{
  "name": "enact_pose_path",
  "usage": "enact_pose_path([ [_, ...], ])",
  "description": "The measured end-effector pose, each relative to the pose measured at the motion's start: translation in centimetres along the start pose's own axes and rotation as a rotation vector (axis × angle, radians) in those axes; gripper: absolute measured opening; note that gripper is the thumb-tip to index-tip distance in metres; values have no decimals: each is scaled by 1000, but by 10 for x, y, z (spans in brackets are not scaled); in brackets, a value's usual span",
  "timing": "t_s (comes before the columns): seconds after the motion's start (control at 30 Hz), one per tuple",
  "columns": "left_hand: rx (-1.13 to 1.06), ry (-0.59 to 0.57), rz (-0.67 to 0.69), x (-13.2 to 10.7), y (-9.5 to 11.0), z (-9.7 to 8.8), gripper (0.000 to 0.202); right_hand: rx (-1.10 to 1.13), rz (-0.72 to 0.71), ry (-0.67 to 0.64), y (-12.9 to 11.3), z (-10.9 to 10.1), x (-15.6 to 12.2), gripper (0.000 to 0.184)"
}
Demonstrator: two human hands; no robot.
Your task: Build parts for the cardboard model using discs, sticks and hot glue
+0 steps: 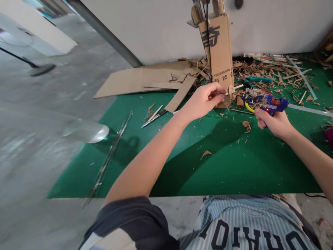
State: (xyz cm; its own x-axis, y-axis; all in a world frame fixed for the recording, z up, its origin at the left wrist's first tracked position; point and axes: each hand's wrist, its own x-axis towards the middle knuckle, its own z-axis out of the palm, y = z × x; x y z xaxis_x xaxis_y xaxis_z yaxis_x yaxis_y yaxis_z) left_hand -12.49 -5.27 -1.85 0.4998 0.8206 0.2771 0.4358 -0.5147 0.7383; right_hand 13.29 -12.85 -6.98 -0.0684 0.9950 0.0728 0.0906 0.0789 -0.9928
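Observation:
My left hand [205, 100] is closed in a pinch on a thin wooden stick [238, 86], which passes through a small round cardboard disc [231, 92]. My right hand [273, 121] grips a blue hot glue gun [275, 106] whose red light is lit. Wispy debris clings around the gun's front end, and a long clear glue stick [307, 109] sticks out of its back. The nozzle points left at the disc, very close to it; whether they touch I cannot tell. Behind the disc stands a tall cardboard piece [221, 52] with printed characters.
Cardboard scraps [275, 71] are heaped along the wall, with teal-handled pliers [260, 80] among them. A flat cardboard sheet [130, 78], a cardboard strip [180, 93] and a knife blade [153, 119] lie leftward. Clear thin rods [111, 152] cross the green table [234, 166] near its left edge.

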Motion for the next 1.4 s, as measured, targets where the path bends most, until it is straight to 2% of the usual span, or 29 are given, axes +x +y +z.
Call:
enact_pose_path([
  [0.4,95,64,67,0,3,4,11,12,10,-3,4,-1,0,45],
  [0.6,61,37,53,-1,4,3,11,-5,9,2,4,-1,0,43],
  [1.07,86,58,52,1,3,5,15,-12,13,-7,2,-1,-1,44],
  [1.4,98,97,58,0,0,5,35,-17,11,-12,2,-1,0,45],
])
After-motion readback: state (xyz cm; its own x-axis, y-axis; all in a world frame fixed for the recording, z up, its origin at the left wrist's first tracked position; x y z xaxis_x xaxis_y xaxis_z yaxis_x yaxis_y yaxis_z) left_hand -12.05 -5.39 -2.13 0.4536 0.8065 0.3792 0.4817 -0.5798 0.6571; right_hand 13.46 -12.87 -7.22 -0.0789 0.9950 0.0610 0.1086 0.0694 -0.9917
